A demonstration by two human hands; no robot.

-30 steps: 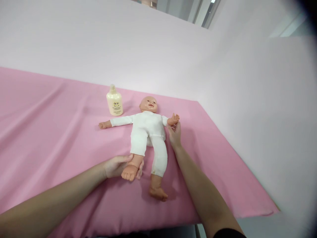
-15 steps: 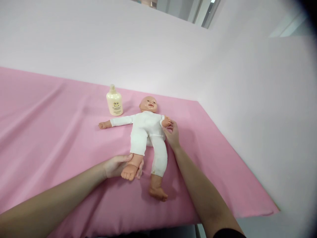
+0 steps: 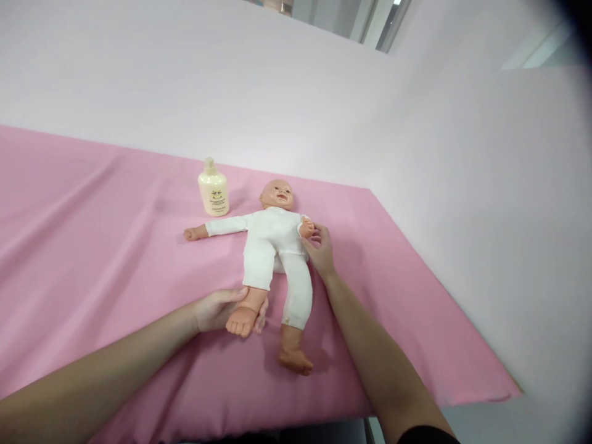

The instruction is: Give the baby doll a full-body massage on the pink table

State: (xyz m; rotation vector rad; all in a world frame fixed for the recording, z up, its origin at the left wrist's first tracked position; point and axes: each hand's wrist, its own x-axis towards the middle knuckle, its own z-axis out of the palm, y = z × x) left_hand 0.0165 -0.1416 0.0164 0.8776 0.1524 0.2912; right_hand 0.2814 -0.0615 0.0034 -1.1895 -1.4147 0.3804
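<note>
Pink cloth (image 3: 92,246) covers the desk, where a plastic baby doll in a white romper (image 3: 275,246) lies on its back beside a cream lotion bottle (image 3: 213,189). The left hand (image 3: 217,309) wraps its grip round the doll's ankle while the right hand (image 3: 320,250) pinches its wrist, folded against the chest; the doll is fully dressed and the bottle capped

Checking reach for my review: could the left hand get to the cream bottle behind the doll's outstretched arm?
Probably yes: bare pink sheet lies between the left hand and the bottle; only the doll's arm crosses nearby.
</note>
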